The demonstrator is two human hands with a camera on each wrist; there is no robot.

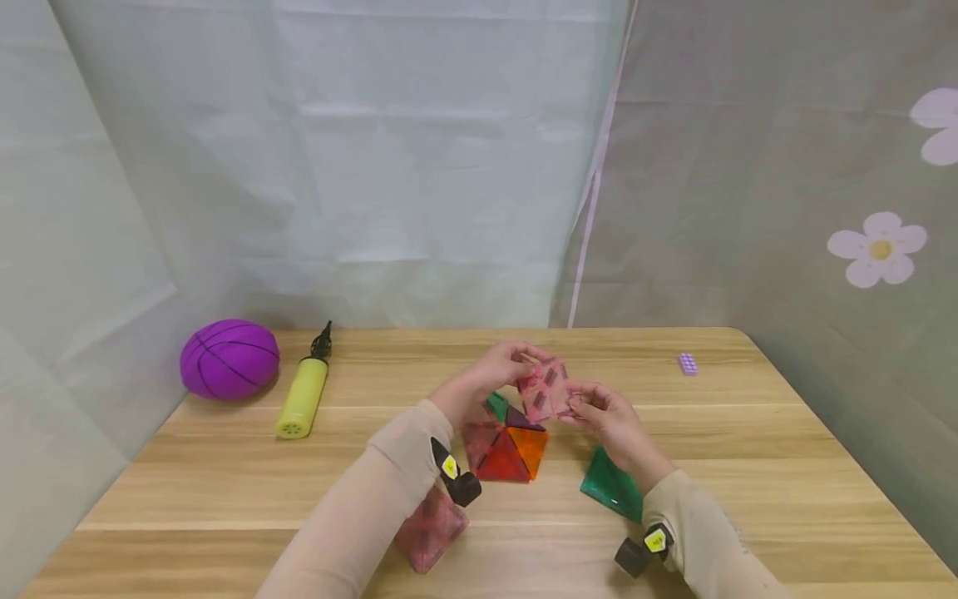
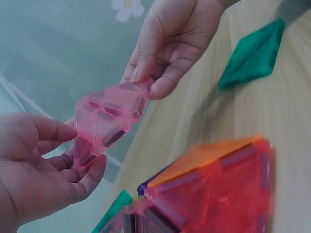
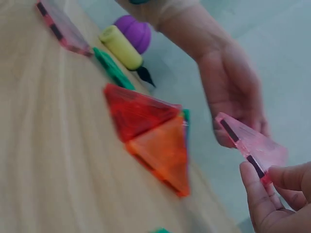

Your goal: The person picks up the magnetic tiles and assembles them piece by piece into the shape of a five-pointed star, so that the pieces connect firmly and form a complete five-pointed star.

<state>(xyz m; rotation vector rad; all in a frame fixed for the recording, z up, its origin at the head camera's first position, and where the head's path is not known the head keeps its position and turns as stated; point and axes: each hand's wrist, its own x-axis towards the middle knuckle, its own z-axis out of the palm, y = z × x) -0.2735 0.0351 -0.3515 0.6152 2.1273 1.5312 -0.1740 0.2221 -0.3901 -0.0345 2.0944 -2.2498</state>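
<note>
My left hand and right hand hold translucent pink magnetic tiles between them, above the table. In the left wrist view the pink piece looks like joined tiles; the left fingers grip one end, the right thumb and fingers pinch the other. Just below stands a low pyramid-like build of magnetic tiles, with a red triangle, an orange triangle, a pink one, and purple and green parts behind. The left hand partly covers its far side.
A green tile lies below the right forearm, and pink tiles lie beside the left forearm. A purple ball and a yellow hand pump are at the back left. A small purple block sits at the back right.
</note>
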